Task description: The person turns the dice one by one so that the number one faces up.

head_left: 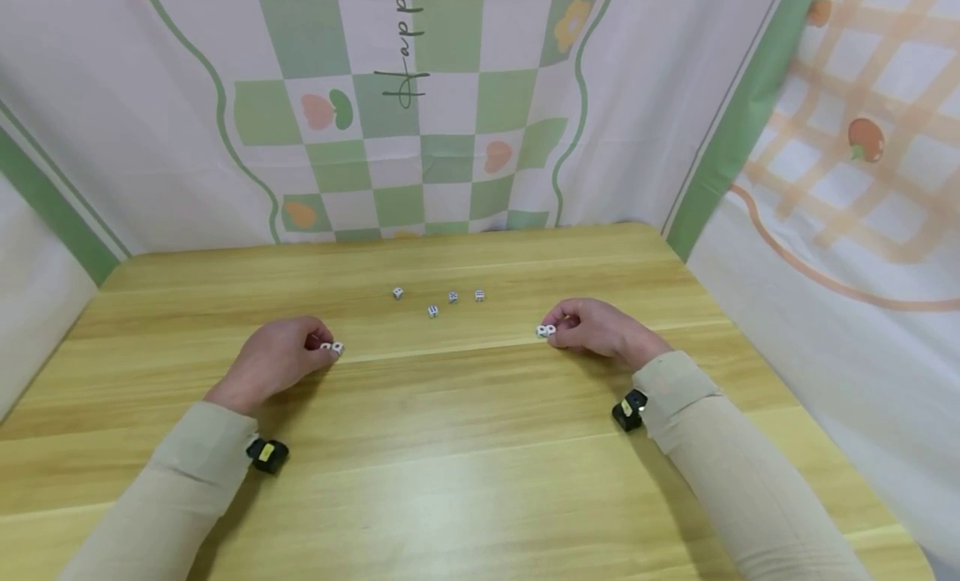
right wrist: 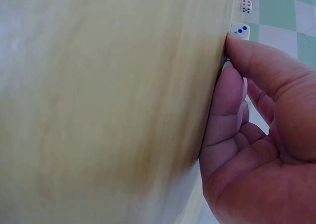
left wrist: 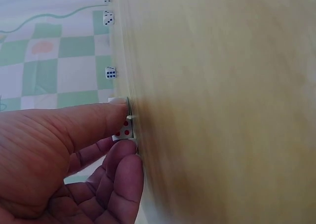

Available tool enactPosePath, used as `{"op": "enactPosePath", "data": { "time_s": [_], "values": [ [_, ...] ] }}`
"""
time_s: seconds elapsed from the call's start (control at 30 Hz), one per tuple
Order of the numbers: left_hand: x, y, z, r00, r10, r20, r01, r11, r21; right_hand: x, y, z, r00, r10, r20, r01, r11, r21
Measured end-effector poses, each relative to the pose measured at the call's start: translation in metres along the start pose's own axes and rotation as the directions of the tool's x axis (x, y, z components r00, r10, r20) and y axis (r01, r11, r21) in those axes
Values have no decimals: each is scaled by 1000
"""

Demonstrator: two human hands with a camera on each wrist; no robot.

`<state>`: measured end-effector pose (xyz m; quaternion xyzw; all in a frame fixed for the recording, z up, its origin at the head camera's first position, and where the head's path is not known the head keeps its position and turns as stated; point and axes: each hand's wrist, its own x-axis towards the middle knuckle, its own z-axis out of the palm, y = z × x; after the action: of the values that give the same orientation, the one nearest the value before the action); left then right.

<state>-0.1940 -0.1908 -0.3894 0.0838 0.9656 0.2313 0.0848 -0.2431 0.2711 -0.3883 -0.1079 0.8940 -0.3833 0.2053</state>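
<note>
On the left side of the table, my left hand (head_left: 276,360) pinches two small white dice (head_left: 332,348) side by side between thumb and fingers. The left wrist view shows one of them, a die with red dots (left wrist: 127,131), partly covered by the thumb and fingertips. Over to the right, my right hand (head_left: 598,329) holds another pair of white dice (head_left: 546,331) low at the tabletop. From the right wrist, a die with blue dots (right wrist: 241,31) shows at the thumb tip, and the fingers hide the rest.
Between the hands and farther back, several loose dice (head_left: 432,312) lie scattered on the wooden table (head_left: 420,414). A patterned cloth (head_left: 405,164) hangs behind the table's far edge, and another cloth (head_left: 847,231) hangs along the right side.
</note>
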Motion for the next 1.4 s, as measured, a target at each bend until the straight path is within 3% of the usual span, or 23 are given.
{"op": "enactPosePath", "data": {
  "time_s": [0.53, 1.4],
  "values": [
    [-8, -6, -2, 998, 63, -13, -63, 998, -5, 9, -7, 5, 1000, -12, 14, 13, 1000, -25],
    [-5, -9, 0, 999, 50, -11, -50, 999, 2, 7, -6, 4, 1000, -25, 9, 25, 999, -46]
  ]
}}
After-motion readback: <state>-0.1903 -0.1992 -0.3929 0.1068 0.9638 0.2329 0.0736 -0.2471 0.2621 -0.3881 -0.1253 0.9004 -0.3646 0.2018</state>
